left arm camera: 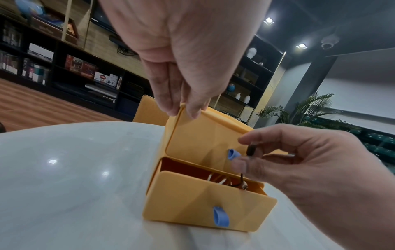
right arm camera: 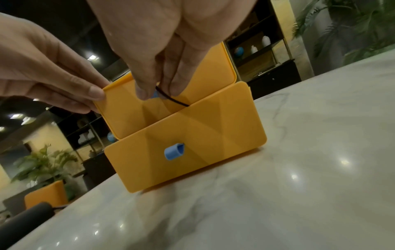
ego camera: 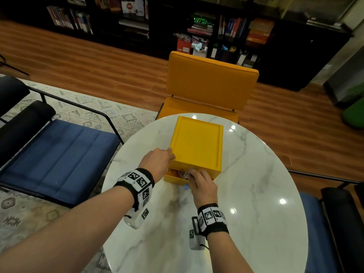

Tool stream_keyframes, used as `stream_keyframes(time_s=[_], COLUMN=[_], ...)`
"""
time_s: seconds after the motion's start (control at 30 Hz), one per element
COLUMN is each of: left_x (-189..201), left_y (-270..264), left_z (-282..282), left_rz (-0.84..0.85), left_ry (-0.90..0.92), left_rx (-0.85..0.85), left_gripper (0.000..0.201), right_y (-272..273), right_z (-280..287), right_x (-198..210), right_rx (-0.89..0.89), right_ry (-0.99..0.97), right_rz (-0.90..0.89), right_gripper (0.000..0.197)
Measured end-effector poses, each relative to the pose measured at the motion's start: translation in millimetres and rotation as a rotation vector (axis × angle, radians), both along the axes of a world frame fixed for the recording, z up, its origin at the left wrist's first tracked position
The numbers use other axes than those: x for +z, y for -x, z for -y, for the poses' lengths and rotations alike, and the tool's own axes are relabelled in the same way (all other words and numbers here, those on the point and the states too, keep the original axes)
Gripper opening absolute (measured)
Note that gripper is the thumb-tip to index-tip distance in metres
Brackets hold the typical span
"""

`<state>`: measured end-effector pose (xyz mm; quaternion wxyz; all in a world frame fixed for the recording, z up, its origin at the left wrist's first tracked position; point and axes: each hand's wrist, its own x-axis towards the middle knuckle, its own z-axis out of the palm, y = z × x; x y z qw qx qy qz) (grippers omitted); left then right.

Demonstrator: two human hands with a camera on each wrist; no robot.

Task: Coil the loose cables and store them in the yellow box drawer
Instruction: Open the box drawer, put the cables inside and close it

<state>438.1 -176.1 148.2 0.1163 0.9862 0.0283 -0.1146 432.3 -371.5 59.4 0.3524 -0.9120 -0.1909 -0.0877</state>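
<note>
Black cable pinched in right hand grip, thumb and fingertips closed on its upper end, just above the open lower drawer. Cable runs down from the grip over the drawer's front edge into the drawer; lower end with a small plug lies inside next to a coiled white cable already in there. In the left wrist view the same grip shows a dark cable bit between the curled fingers, right beside the blue pull tab of the upper drawer, which is closed. Left hand grips the near left top corner of the yellow box, thumb on the front face, fingers on the side, steadying it. Box sits on the white marble counter, lower drawer pulled partway toward the person, its own blue tab on the front.

Step, as a guess: feeding the last cable into the drawer, late in the task; no loose cables seen on the counter. Next move calls for lowering and releasing the pinched end fully inside, nothing over the edge, then pushing the drawer shut while left hand braces the box. Risk: cable snagging at the front lip.

Around: yellow chair behind counter, blue chair to the left.
</note>
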Motion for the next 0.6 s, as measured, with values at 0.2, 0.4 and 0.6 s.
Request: stream_keyframes(time_s=[0.2,0.4,0.6], left_x=[1,1,2], left_y=[-1,1,1], left_z=[1,0,0], left_rz=[-0.007,-0.019,-0.018], left_ry=[-0.011,0.004,-0.006], left_rx=[-0.002,0.0,-0.007], left_gripper=[0.036,0.035,0.034], right_y=[-3,-8,-3], right_z=[-4,-14,0], right_x=[2,1,2], right_rx=[0.091,0.174,0.243], right_ry=[0.206,0.414,0.628], right_rz=[-0.053,-0.051,-0.006], right_gripper=[0.011,0.018,0.042])
